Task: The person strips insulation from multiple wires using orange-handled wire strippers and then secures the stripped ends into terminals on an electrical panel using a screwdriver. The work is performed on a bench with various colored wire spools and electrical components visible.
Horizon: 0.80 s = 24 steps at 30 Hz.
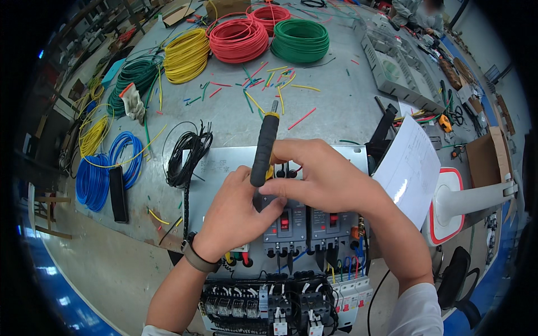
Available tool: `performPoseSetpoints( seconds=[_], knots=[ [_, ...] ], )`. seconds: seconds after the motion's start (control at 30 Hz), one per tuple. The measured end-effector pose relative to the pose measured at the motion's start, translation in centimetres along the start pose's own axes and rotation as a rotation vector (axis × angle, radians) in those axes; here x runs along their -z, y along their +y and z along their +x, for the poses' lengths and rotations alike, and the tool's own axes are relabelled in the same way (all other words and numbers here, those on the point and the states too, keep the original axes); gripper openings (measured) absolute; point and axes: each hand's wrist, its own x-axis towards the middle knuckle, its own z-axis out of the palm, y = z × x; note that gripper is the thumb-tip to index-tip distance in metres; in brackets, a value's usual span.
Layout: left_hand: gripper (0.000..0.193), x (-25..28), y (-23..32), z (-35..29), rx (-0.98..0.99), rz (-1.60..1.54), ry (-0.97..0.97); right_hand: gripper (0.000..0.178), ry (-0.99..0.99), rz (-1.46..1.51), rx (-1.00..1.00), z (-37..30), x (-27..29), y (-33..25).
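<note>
A tool with a black ribbed grip, yellow parts and a short metal end (265,148) stands tilted between my hands, its metal end pointing away. My right hand (316,173) is closed around its lower part, fingers curled behind it. Against the grip's lower end, my left hand (238,204) is bent in, thumb and fingers drawn together; what they hold is hidden. Both hands hover over two grey circuit breakers with red toggles (284,222), mounted on a metal panel (224,159). My hands hide the panel's middle.
Coils of yellow (186,56), red (238,41), green (300,41) and blue wire (92,182) lie across the table. A black wire bundle (189,154), paper sheet (408,168) and white red-edged device (448,207) flank the panel. Contactors (280,311) sit nearest me. Another person (428,22) is far right.
</note>
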Motion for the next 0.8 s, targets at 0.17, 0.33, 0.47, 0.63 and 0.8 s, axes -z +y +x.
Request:
performPoseSetpoints(
  seconds=[0.17, 0.33, 0.47, 0.63, 0.8],
  knots=[
    [0.051, -0.3, -0.1, 0.2, -0.076, -0.059, 0.051, 0.021, -0.001, -0.152, -0.086, -0.2, -0.3, -0.6],
    [0.048, -0.4, -0.7, 0.2, -0.122, -0.007, 0.070, 0.030, 0.020, 0.000, -0.224, 0.2, -0.2, -1.2],
    [0.045, 0.1, 0.5, 0.4, -0.044, -0.063, 0.033, 0.025, -0.100, 0.035, -0.176, 0.7, 0.5, -0.7],
    [0.042, -0.3, -0.6, 0.3, -0.072, -0.001, 0.031, 0.022, -0.144, -0.138, -0.137, 1.4, 0.8, -0.8],
    [0.037, -0.6, -0.7, 0.3, -0.101, -0.060, 0.061, 0.021, -0.016, -0.189, -0.073, 0.7, -0.1, -1.2]
  ],
)
